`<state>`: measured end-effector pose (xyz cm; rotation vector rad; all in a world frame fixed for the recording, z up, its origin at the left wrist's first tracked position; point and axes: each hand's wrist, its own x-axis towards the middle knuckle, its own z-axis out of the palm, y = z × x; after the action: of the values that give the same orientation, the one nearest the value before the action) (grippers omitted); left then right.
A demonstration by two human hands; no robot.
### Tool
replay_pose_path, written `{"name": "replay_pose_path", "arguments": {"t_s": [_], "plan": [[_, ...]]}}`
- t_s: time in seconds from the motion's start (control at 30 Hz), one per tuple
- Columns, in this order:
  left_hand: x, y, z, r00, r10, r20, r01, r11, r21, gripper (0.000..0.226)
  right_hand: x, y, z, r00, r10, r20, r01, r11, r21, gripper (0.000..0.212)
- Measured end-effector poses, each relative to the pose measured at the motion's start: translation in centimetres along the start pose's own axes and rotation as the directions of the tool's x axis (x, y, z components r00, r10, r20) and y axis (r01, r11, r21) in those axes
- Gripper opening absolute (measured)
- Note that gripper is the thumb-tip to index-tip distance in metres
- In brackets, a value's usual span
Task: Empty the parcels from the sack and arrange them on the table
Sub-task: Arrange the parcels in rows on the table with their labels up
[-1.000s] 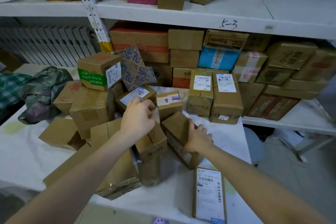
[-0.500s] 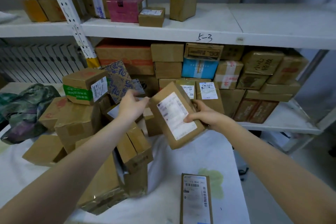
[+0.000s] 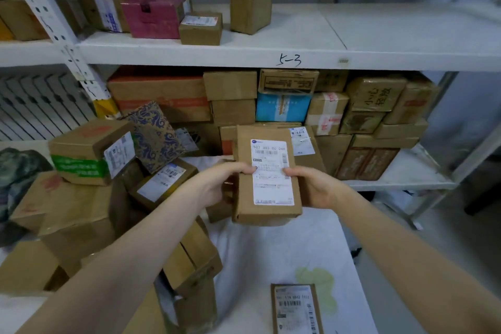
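Parcel (image 3: pixel 267 176) upright btwn left hand (image 3: pixel 217 184) & right hand (image 3: pixel 311 187), above table (image 3: pixel 271 249)

"5-3" on shelf edge (image 3: pixel 289 59)

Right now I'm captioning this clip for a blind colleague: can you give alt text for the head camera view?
Both hands, left hand and right hand, hold a brown cardboard parcel upright, its white shipping label facing the camera. It is held above a white-covered table with a heap of cardboard boxes at left. Behind stand white shelves stacked with more parcels.
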<state>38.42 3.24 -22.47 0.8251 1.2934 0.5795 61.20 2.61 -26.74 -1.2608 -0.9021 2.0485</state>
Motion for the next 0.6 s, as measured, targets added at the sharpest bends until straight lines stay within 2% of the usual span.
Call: {"name": "replay_pose_path", "arguments": {"t_s": [0.1,0.17,0.3,0.37,0.47,0.5,0.6], "plan": [[1.1,-0.6,0.8,0.977,-0.168,0.135,0.15,0.98,0.133,0.065,-0.1,1.2,-2.6,0.997,0.059,-0.042,-0.063,0.991,-0.116,0.083],[2.1,-0.7,1.9,0.969,-0.207,0.135,0.169,0.954,0.246,0.066,-0.7,2.2,-4.3,0.993,0.097,-0.061,-0.106,0.98,-0.168,0.095],[4.1,-1.9,5.1,0.965,-0.242,0.104,0.185,0.903,0.387,0.051,-1.9,4.6,-7.7,0.97,0.2,-0.138,-0.218,0.967,-0.132,0.096],[4.7,-3.0,7.2,0.959,-0.267,0.094,0.198,0.869,0.453,0.043,-2.5,5.4,-9.0,0.953,0.233,-0.193,-0.257,0.96,-0.113,0.088],[5.5,-4.6,10.1,0.964,-0.264,0.025,0.223,0.859,0.46,0.033,-2.4,5.9,-10.2,0.938,0.254,-0.237,-0.275,0.96,-0.057,0.048],[5.8,-5.2,10.8,0.966,-0.259,-0.002,0.233,0.865,0.444,0.031,-2.1,6.0,-10.5,0.933,0.259,-0.251,-0.279,0.959,-0.049,0.041],[6.1,-7.0,12.2,0.964,-0.257,-0.064,0.261,0.885,0.386,0.023,-1.1,6.6,-10.7,0.92,0.252,-0.301,-0.286,0.955,-0.077,0.039]]}}
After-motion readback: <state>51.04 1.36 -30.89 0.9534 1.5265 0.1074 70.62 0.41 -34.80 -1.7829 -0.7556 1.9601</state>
